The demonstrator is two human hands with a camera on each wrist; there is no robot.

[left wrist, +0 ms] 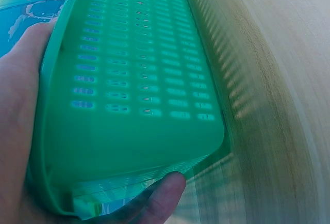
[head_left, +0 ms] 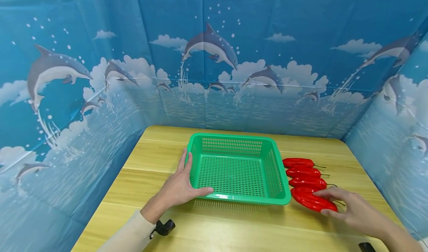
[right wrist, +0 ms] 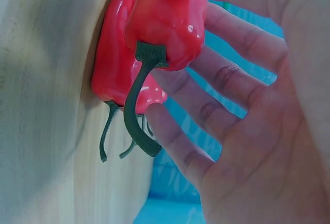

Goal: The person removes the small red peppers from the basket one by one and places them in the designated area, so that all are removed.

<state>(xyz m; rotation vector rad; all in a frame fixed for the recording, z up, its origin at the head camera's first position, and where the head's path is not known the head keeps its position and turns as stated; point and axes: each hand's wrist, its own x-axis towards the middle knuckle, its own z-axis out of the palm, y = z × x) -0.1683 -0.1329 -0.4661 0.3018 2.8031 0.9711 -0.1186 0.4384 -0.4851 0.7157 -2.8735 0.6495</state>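
A green plastic basket (head_left: 230,198) with slotted walls stands on the wooden table. My left hand (head_left: 178,187) grips its near left corner, thumb along the front rim and fingers along the left side. In the left wrist view, a fingertip (left wrist: 167,195) presses the outside of the basket wall (left wrist: 134,136). To the right of the basket, my right hand (head_left: 351,209) holds a red pepper (head_left: 312,200) between thumb and fingers. The right wrist view shows this pepper (right wrist: 167,33) with its curved green stem (right wrist: 133,105). It overlaps another red pepper (right wrist: 111,69) behind it.
Several red peppers, such as the farthest one (head_left: 298,163), lie in a column beside the basket's right wall, stems pointing right. The wooden table (head_left: 234,229) has its back edge by a blue dolphin-print curtain (head_left: 214,107). A black wrist device (head_left: 165,228) sits at my left wrist.
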